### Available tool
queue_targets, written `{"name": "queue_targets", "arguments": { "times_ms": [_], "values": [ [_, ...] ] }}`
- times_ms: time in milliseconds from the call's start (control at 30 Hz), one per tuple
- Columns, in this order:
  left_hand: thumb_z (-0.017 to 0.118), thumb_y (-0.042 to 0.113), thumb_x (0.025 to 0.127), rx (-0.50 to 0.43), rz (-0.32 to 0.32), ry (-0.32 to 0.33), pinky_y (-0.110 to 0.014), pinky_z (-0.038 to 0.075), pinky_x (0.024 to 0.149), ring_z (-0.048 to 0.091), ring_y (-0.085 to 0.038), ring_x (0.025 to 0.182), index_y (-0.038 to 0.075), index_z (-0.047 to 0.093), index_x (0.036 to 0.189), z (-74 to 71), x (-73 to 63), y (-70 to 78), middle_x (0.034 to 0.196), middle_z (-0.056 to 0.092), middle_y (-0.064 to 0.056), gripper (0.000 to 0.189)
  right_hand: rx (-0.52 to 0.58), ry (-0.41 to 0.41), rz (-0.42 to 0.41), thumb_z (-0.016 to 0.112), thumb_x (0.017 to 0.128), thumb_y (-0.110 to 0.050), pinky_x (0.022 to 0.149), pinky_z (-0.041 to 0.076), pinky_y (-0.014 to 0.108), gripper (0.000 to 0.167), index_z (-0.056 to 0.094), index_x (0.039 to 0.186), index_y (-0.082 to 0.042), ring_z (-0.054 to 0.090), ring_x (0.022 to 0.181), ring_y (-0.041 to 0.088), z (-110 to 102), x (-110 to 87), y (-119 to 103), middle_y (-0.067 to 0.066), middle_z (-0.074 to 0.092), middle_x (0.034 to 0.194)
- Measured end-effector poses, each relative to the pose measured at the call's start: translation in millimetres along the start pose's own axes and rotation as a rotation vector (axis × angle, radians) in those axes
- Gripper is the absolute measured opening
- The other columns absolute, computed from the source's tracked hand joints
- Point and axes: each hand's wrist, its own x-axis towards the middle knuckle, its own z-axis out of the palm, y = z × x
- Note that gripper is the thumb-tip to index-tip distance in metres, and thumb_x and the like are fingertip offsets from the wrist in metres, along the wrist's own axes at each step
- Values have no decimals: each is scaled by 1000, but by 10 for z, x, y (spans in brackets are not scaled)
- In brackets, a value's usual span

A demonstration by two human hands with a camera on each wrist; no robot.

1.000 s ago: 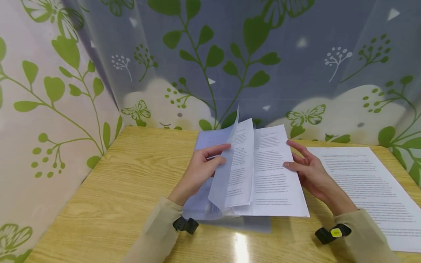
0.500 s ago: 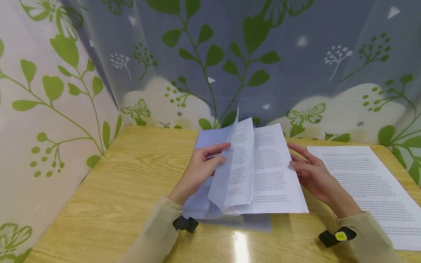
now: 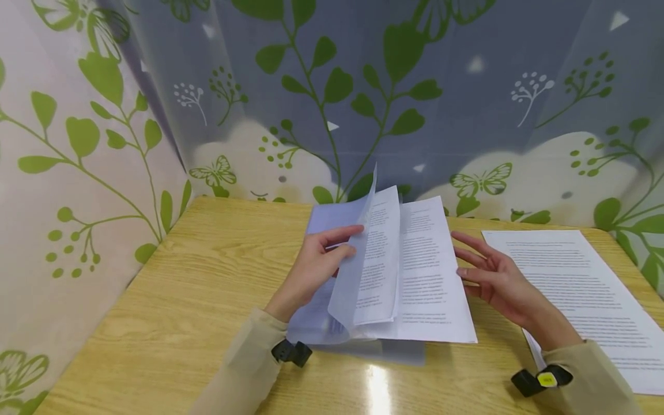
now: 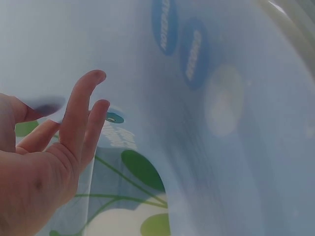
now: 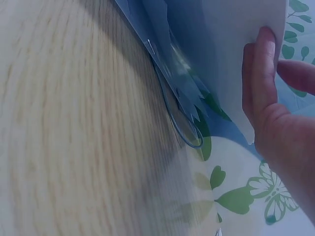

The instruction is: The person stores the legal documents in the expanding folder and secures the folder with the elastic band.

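Note:
In the head view my left hand point(image 3: 321, 259) pinches the raised translucent flap of a bluish plastic folder point(image 3: 337, 214). Printed sheets point(image 3: 427, 271) stand propped in the folder, some leaning with the flap and others fanned out to the right. At their right edge is my right hand point(image 3: 500, 282). The right wrist view shows its fingers point(image 5: 263, 64) lying along the back of the white sheet point(image 5: 226, 54), the thumb on the other side of the edge. Close to my left hand point(image 4: 54, 152), the left wrist view is filled by the flap point(image 4: 236, 162), with blue oval labels.
More printed paper point(image 3: 581, 288) lies flat at the right of the wooden table point(image 3: 207, 300). A patterned curtain point(image 3: 358, 104) hangs right behind the table, and another side closes off the left. A thin blue loop point(image 5: 187, 140) sticks out at the folder's edge.
My right hand has slid down the sheets' right edge and slightly outward, its fingers more spread. The front sheet's right edge has shifted a little left. My left hand holds still on the flap.

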Motion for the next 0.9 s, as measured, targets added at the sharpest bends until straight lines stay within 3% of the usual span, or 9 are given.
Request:
{"name": "queue_targets", "arguments": {
  "times_ms": [300, 533, 900],
  "values": [
    [60, 5, 93, 6, -2, 5, -19, 32, 49, 38, -9, 50, 15, 70, 133, -9, 5, -10, 134, 67, -10, 43, -3, 52, -24, 44, 101, 12, 87, 61, 30, 64, 36, 158, -16, 71, 114, 14, 69, 13, 22, -7, 61, 144],
    [60, 4, 93, 12, -5, 10, -19, 33, 49, 38, -9, 50, 15, 70, 133, -12, -3, -1, 134, 67, -9, 43, -78, 138, 22, 52, 100, 8, 85, 61, 27, 63, 39, 156, -18, 72, 109, 10, 149, 44, 80, -14, 61, 141],
    [61, 5, 92, 20, -1, 16, -19, 33, 49, 40, -9, 52, 15, 71, 132, -5, 9, 4, 135, 67, -9, 43, -90, 138, 53, 53, 102, 4, 81, 61, 26, 63, 34, 159, -13, 73, 105, 10, 215, 131, 104, -15, 60, 141]
  ]
}}
